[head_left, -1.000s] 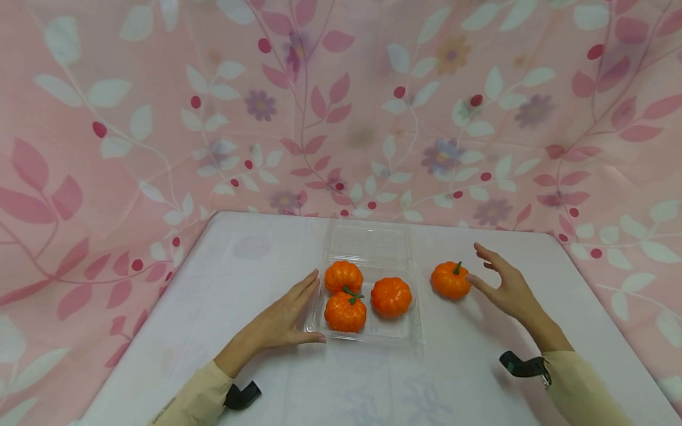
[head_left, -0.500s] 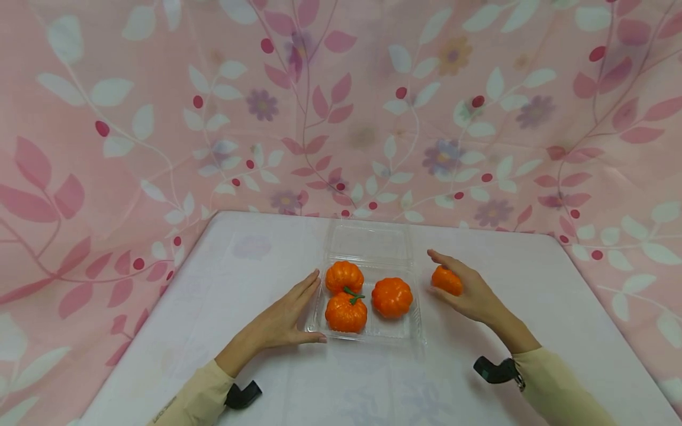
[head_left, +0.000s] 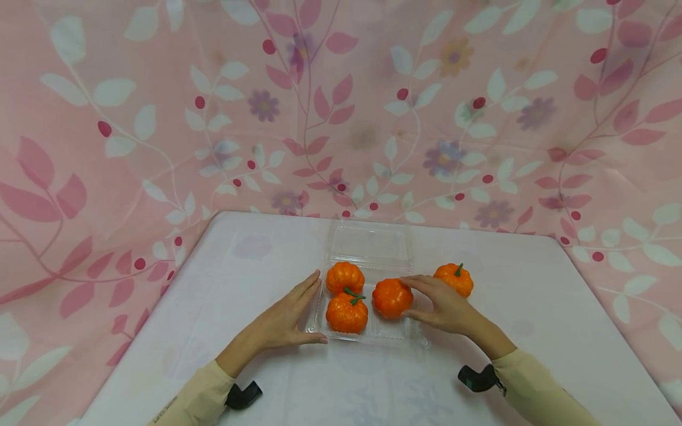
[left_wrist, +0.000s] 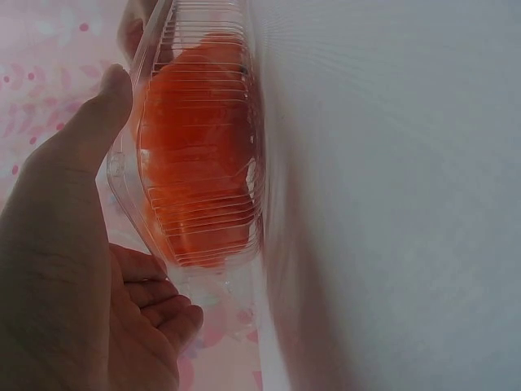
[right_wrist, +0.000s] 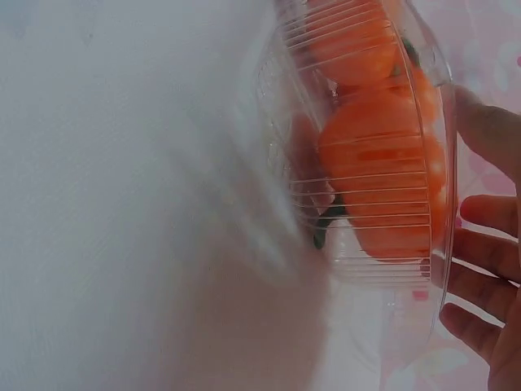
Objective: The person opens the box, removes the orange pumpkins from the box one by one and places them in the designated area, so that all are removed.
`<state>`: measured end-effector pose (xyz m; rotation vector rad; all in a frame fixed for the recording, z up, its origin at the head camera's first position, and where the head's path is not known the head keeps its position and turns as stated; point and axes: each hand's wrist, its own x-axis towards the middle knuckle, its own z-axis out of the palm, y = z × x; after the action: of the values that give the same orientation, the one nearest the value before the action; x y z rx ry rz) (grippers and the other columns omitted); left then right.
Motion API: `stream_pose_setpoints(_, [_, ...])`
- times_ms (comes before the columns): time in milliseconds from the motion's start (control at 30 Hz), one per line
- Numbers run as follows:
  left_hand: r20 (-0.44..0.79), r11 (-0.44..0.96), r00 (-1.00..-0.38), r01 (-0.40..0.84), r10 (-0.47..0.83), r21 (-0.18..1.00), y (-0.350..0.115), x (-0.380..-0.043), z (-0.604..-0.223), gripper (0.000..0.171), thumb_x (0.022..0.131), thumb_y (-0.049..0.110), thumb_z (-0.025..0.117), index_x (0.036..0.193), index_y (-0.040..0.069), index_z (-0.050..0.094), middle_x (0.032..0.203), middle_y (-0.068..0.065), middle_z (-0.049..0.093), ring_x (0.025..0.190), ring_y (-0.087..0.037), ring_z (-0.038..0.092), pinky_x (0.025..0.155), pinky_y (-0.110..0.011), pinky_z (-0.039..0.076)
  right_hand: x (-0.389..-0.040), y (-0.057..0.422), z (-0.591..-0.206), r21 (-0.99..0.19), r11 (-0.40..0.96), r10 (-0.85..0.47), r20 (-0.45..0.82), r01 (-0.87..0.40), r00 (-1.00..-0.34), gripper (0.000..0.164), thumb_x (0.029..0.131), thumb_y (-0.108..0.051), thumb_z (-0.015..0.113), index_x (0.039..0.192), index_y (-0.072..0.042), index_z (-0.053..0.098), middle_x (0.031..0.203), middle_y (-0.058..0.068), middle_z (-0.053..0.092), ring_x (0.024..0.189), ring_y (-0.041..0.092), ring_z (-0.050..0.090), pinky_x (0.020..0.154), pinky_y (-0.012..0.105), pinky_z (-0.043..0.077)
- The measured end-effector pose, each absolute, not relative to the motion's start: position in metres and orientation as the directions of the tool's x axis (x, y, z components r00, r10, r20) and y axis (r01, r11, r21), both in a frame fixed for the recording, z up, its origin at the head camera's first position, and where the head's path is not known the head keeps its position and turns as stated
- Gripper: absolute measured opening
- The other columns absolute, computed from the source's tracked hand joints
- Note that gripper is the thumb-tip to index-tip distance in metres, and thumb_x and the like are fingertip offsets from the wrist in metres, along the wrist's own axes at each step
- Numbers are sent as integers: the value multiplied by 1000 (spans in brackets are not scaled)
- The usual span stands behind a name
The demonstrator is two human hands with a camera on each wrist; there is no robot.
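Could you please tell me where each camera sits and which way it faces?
Head: worn on the head, facing forward and down at the table, clear clamshell container and four orange pumpkins; the left hand, right hand and beige sleeves show.
Left wrist: on that wrist, facing low across the table at the container's ribbed wall, turned sideways; the left hand shows.
Right wrist: likewise on that wrist, low and sideways, facing the container; the right hand shows.
Shared: both wrist views see pumpkins through the clear wall.

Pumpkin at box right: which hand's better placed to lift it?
Right, probably: the right hand is beside that pumpkin at the box; the left hand is at its left edge, beyond two other pumpkins.
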<state>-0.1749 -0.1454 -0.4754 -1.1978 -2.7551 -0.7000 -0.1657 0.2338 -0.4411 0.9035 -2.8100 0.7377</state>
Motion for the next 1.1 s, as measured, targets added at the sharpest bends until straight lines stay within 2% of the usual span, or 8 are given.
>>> stream_pose_setpoints(300, [230, 595, -695, 709, 681, 378, -145, -174, -475, 119, 75, 79, 59, 154, -2, 23, 163, -16, 18, 150, -27, 23, 115, -43, 34, -166, 232, -445, -373, 708, -539, 264, -600, -800, 68, 77, -35, 84, 135, -11, 59, 134, 6, 62, 122, 30, 57, 99, 53, 50])
stream_pose_setpoints(500, [242, 588, -691, 713, 681, 382, -145, -173, -474, 118, 75, 78, 61, 153, -3, 24, 163, -17, 19, 149, -28, 25, 115, -44, 34, -166, 227, -446, -359, 731, -535, 227, -580, -814, 73, 74, -36, 86, 137, -12, 57, 137, 6, 59, 124, 29, 54, 103, 53, 46])
stream_pose_setpoints(667, [247, 589, -689, 716, 681, 374, -146, -174, -474, 118, 75, 77, 61, 153, -3, 25, 162, -17, 19, 149, -27, 25, 115, -43, 34, -170, 221, -446, -324, 737, -535, 255, -593, -805, 67, 75, -29, 86, 132, -8, 58, 129, 7, 63, 122, 29, 55, 109, 58, 39])
stream_pose_setpoints(767, [245, 587, -689, 716, 682, 378, -145, -174, -474, 117, 75, 77, 60, 153, -3, 25, 162, -17, 19, 149, -27, 24, 115, -43, 34, -172, 219, -447, -345, 721, -539, 266, -601, -799, 61, 76, -34, 84, 127, -8, 62, 121, 4, 67, 115, 26, 59, 110, 59, 35])
stream_pose_setpoints(933, [242, 583, -686, 717, 686, 382, -145, -175, -475, 117, 76, 78, 60, 153, -2, 23, 163, -17, 19, 150, -27, 24, 115, -44, 34, -171, 218, -449, -400, 719, -532, 208, -568, -821, 44, 86, -44, 73, 113, -10, 70, 106, -2, 72, 106, 21, 60, 112, 62, 29])
stream_pose_setpoints(1100, [247, 587, -686, 720, 684, 371, -145, -174, -474, 117, 76, 78, 60, 153, -2, 24, 162, -18, 20, 149, -27, 24, 115, -44, 34, -169, 216, -447, -421, 740, -502, 171, -524, -848, 37, 96, -41, 60, 104, -8, 74, 104, 4, 73, 112, 28, 58, 114, 64, 23])
